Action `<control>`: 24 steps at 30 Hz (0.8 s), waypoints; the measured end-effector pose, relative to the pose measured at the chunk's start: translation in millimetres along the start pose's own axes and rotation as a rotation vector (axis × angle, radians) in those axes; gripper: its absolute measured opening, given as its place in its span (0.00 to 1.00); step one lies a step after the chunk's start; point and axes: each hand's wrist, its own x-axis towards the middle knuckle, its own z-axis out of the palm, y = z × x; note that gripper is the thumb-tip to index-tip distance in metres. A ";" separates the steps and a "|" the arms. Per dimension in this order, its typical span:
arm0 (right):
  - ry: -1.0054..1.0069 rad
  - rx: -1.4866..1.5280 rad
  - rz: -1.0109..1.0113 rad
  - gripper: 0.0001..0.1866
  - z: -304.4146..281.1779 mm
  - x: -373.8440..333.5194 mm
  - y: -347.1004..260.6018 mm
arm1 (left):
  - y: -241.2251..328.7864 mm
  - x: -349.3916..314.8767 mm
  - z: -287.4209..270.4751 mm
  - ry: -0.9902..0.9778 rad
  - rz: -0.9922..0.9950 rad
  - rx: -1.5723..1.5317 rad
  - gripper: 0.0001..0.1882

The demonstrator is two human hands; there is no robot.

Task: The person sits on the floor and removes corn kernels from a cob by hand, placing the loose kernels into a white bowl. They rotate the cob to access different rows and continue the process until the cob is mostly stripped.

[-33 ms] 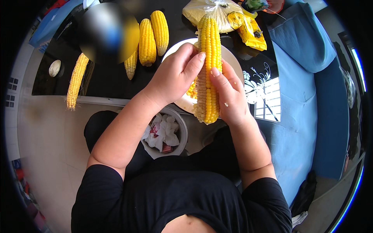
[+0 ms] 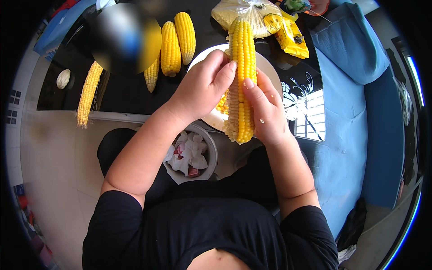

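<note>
Upright between my hands is a corn cob (image 2: 238,85), partly stripped: its left side shows bare pale rows, the rest yellow kernels. My left hand (image 2: 202,85) is closed on its left side, thumb against the edge of the kernels. My right hand (image 2: 269,110) wraps the right side, thumb across the front; a stray kernel bit sticks near its wrist. Beneath the cob, a white plate (image 2: 270,69) holds loose kernels (image 2: 222,106), largely hidden by my hands and the cob.
Several more cobs (image 2: 170,49) lie on the black table (image 2: 126,96), one overhanging its near edge. Behind the plate are a clear bag of pale grains (image 2: 225,15) and a yellow packet (image 2: 292,38). A waste bin (image 2: 212,155) stands below; a blue sofa (image 2: 339,157) is at right.
</note>
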 end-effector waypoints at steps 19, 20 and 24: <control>-0.024 -0.002 0.004 0.25 1.0 0.3 -0.2 | -5.3 -1.3 -3.9 -0.047 -0.072 -0.016 0.13; -0.028 0.025 0.013 0.25 0.9 0.3 -0.6 | -6.0 -1.3 -3.6 -0.026 -0.065 -0.042 0.13; 0.008 0.019 -0.009 0.25 1.7 0.1 0.3 | -0.9 -0.4 -4.6 -0.021 -0.072 -0.083 0.16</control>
